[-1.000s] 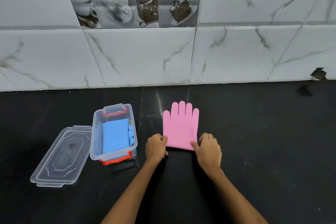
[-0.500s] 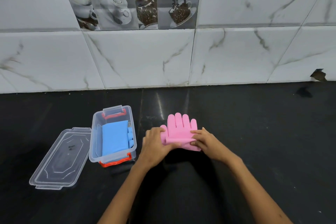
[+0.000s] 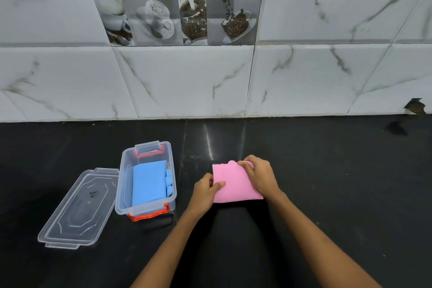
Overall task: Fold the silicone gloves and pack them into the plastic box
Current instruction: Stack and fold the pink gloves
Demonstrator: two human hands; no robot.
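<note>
A pink silicone glove (image 3: 233,184) lies folded in half on the black counter, its fingertips just showing at the far edge. My left hand (image 3: 207,190) pinches the glove's left edge with the thumb on top. At the far right corner, my right hand (image 3: 259,175) grips the fold with curled fingers. Left of the glove stands an open clear plastic box (image 3: 122,184) with red latches. A folded blue glove (image 3: 148,182) lies inside it.
The box's clear lid (image 3: 79,208) lies flat on the counter to the left of the box. A white marble-tiled wall (image 3: 187,82) rises behind the black counter (image 3: 327,182).
The pink glove lay flat with fingers spread; both hands lifted its near cuff end and folded it away over the fingers. It is now a folded rectangle.
</note>
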